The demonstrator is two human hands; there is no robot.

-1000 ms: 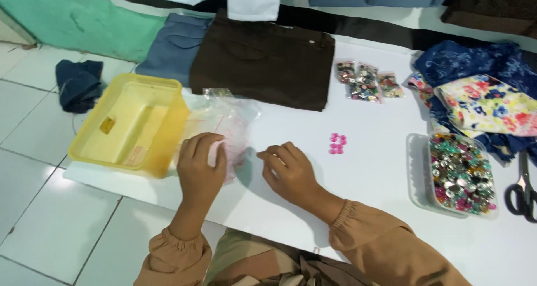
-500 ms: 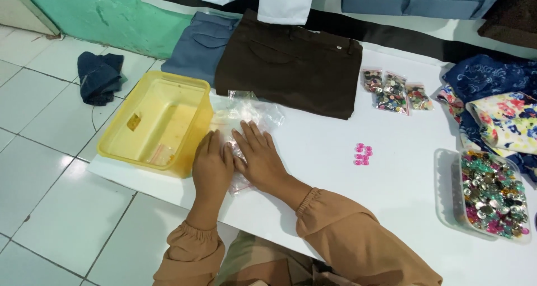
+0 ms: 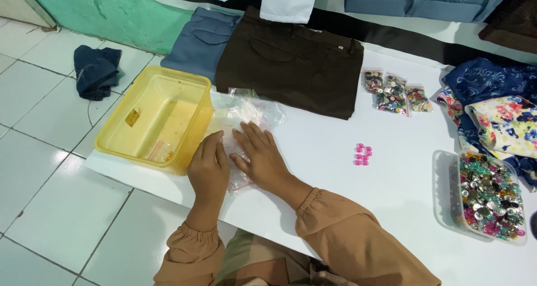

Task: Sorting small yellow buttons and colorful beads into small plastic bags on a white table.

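Both hands lie flat, palms down and fingers spread loosely, on a small clear plastic bag (image 3: 238, 151) that rests on the white tabletop (image 3: 335, 185). The left hand (image 3: 208, 165) presses the bag's near left edge; the right hand (image 3: 260, 157) covers its right side, the two almost touching. Neither hand grips anything: they only press the bag down. More crumpled clear bags (image 3: 251, 109) lie just beyond the fingertips.

Directly left of the left hand stands a yellow plastic tub (image 3: 154, 118), open on top, its wall close to the knuckles. Beyond the hands lie folded brown trousers (image 3: 291, 65) with folded blue trousers (image 3: 201, 40) beside them. To the right of the right hand, well apart, sits a small cluster of pink buttons (image 3: 362, 154). Farther right and beyond are three little packets of mixed buttons (image 3: 396, 91), and at the far right a clear tray of shiny coloured buttons (image 3: 489, 196) below a heap of floral fabrics (image 3: 498, 118).
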